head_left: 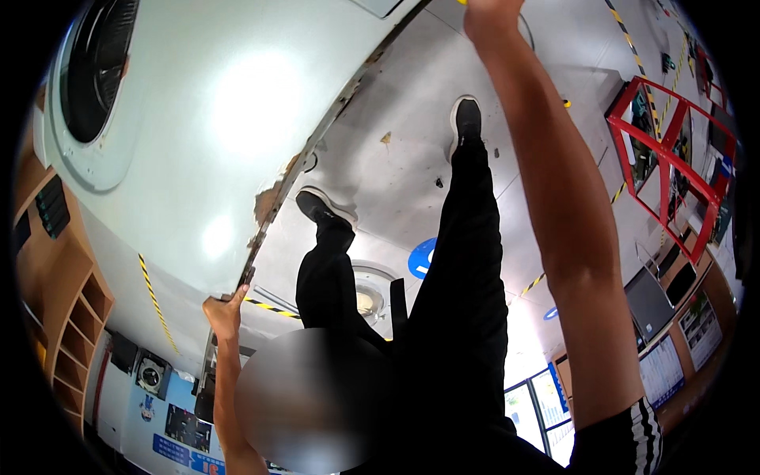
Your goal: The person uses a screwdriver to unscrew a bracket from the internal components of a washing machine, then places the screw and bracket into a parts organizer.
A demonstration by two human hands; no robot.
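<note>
Nearest arm: from my remote seat I see the bare right arm, in a black sleeve with white stripes (645, 431), stretching up the right side of my view.
Shelving: at far left is a tan wooden unit with open compartments (79, 253).
Panel: the thing in hand, a pale, glossy metal panel with a rusted, chipped edge (178, 170), fills the upper left, its edge slanting down toward the left hand; a round dark opening in a pale rim (99, 67) shows in it.
Left hand: the left hand (223, 315) is at the panel's lower end, its fingers folded in and its thumb along the edge; I read a closed hold there.
Feet: two dark shoes with white soles (318, 207) stand apart on the grey floor (404, 91), to the right of the panel's edge.
Floor mark: a blue disc (421, 258) shows between the black-trousered legs.
Right hand: the right hand (492, 20) is cut off by the top border, so I cannot tell how far it is closed or whether it holds anything.
Red frame: a red metal frame with crossbars (669, 154) stands at far right.
</note>
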